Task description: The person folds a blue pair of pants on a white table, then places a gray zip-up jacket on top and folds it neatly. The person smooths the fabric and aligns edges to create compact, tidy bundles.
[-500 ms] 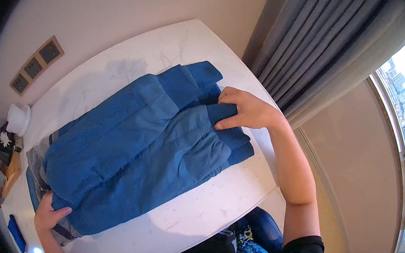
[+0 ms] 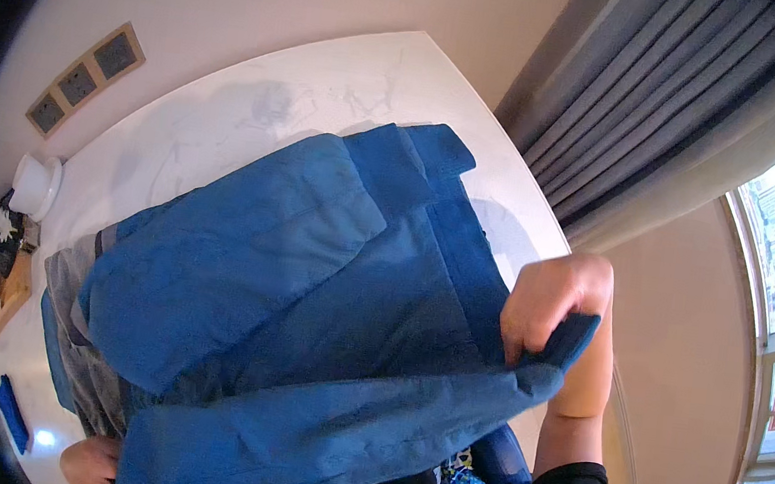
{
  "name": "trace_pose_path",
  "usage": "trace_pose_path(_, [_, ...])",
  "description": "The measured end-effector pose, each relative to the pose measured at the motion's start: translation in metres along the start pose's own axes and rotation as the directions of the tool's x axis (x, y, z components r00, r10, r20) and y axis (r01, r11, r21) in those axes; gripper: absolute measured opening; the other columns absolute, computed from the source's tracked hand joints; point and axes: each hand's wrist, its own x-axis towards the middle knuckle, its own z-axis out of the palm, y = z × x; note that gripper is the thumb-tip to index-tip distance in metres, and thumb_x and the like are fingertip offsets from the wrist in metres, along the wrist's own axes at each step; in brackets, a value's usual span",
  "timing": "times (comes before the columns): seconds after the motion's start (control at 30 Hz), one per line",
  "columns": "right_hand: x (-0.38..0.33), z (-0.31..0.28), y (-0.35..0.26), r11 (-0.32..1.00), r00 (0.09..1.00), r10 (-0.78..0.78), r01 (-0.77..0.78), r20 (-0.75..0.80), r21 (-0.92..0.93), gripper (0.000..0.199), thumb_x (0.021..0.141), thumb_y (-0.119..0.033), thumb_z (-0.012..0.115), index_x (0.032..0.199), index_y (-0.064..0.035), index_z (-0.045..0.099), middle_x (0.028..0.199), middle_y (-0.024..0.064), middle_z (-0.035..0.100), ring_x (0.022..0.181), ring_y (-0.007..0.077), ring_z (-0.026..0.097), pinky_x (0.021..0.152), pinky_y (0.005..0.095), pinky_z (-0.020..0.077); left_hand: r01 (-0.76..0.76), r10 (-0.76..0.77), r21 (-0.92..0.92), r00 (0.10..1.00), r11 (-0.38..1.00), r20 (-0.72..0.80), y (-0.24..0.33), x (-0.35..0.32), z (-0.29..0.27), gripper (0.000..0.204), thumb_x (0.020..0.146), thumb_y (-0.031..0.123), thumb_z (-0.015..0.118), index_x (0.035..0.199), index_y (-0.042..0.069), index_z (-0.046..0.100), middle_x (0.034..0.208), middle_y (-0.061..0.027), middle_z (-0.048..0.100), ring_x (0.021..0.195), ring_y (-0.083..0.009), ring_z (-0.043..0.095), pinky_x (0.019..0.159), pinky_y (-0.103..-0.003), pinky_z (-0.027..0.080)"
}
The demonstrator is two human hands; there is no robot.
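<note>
A blue jacket [image 2: 320, 330] with ribbed cuffs and hem lies on the white table. One sleeve [image 2: 222, 271] rests folded along its far side. The other sleeve [image 2: 318, 430] is lifted at the near side, stretched between my hands. My right hand [image 2: 553, 299] pinches this sleeve near its cuff, which flops over the fingers. At the sleeve's other end is my left hand [image 2: 92, 465], closed on the fabric, its fingertips partly hidden. A grey garment [image 2: 79, 303] shows from under the jacket on the left.
A white round container [image 2: 35, 186], a dark box with a white flower [image 2: 3, 222] and a wooden piece [image 2: 11, 297] stand at the left. A small dark blue item [image 2: 12, 414] lies nearer me. Grey curtains [image 2: 653, 91] hang beyond the table's right edge.
My right hand has drawn the near sleeve's cuff rightward and toward me, unfolding it off the jacket's middle. My left hand has moved nearer me with the sleeve's other end.
</note>
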Motion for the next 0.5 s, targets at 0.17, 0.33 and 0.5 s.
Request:
trace_pose_path(0.17, [-0.009,-0.008,-0.005,0.881,0.881,0.385,-0.440,-0.274,-0.175,0.032,0.085,-0.023,0.076,0.100,0.0020,0.065,0.089,0.0144,0.069,0.069,0.0257,0.067,0.065,0.0302,0.0555,-0.038,0.015,0.123,0.983,0.992,0.182,0.046,0.032,-0.014,0.045,0.067,0.036,0.089,0.095,0.005,0.071,0.092,-0.0188,0.070,0.079,-0.0316,0.071,0.072,-0.035,0.056])
trace_pose_path(0.33, [-0.004,-0.001,0.013,0.566,0.460,0.665,-0.824,-0.588,-0.005,0.048,0.082,-0.036,0.080,0.116,-0.0051,0.063,0.102,0.0072,0.065,0.091,0.0177,0.061,0.079,0.0257,0.0534,0.249,-0.161,-0.359,0.953,0.900,0.257,0.013,0.068,-0.002,0.088,0.067,0.041,0.090,0.132,-0.004,0.051,0.118,-0.0212,0.066,0.097,-0.0326,0.069,0.089,-0.037,0.054])
trace_pose_path(0.5, [0.007,-0.002,0.007,0.630,0.456,0.634,-0.773,-0.625,0.076,0.054,0.078,-0.038,0.082,0.117,-0.0059,0.062,0.103,0.0045,0.063,0.090,0.0158,0.059,0.082,0.0283,0.0508,0.209,-0.418,-0.735,0.902,0.645,-0.110,0.037,0.076,0.017,0.089,0.075,0.027,0.084,0.146,0.003,0.036,0.125,-0.0164,0.058,0.103,-0.0240,0.061,0.090,-0.034,0.048])
